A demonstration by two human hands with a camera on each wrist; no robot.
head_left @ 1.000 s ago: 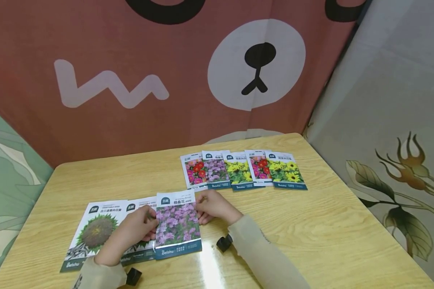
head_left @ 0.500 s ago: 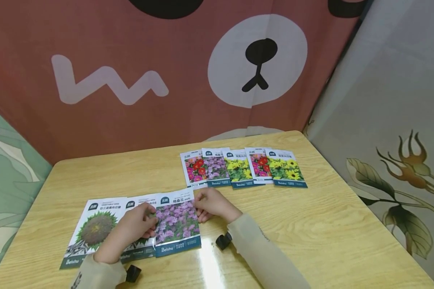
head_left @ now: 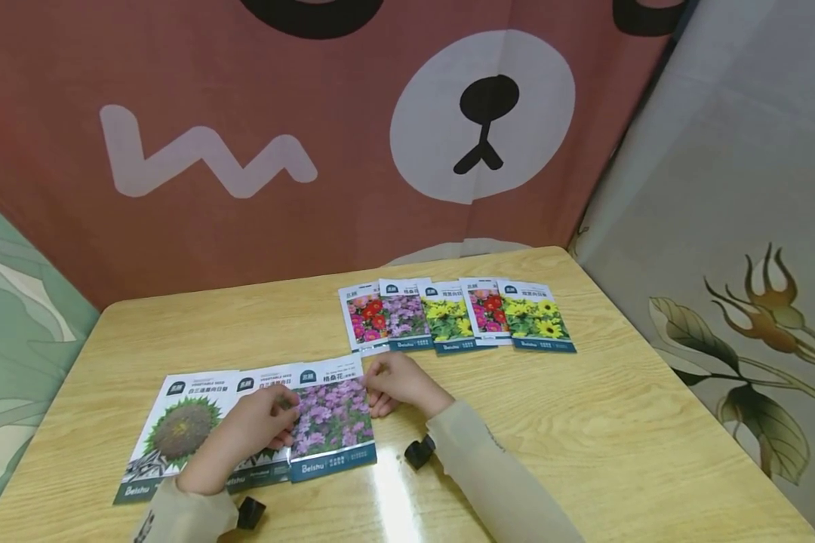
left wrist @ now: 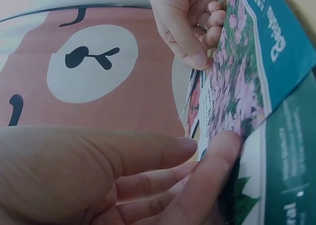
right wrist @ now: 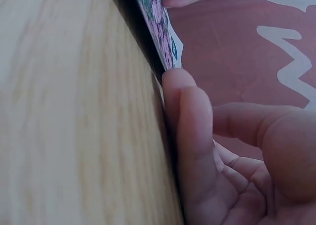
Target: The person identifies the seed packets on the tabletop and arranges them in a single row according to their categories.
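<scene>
A seed packet with purple flowers lies on the table in the head view, overlapping the right side of a sunflower seed packet. My left hand reaches over the sunflower packet, and its fingertips touch the purple packet's left edge. In the left wrist view one fingertip rests on the packet's printed face, the thumb apart from it. My right hand is at the opposite edge, fingertips against it near the upper corner. The right wrist view shows these fingers low by the tabletop, the thumb off the packet.
Another sunflower packet lies at the left end of the front row. Farther back, an overlapping row holds red flower, purple flower and yellow flower packets. The wooden table meets a bear-print cloth behind.
The purple flower packet has settled lower, its bottom edge now nearly in line with the sunflower packets. Both hands stay at its edges, with the fingers shifting only slightly.
</scene>
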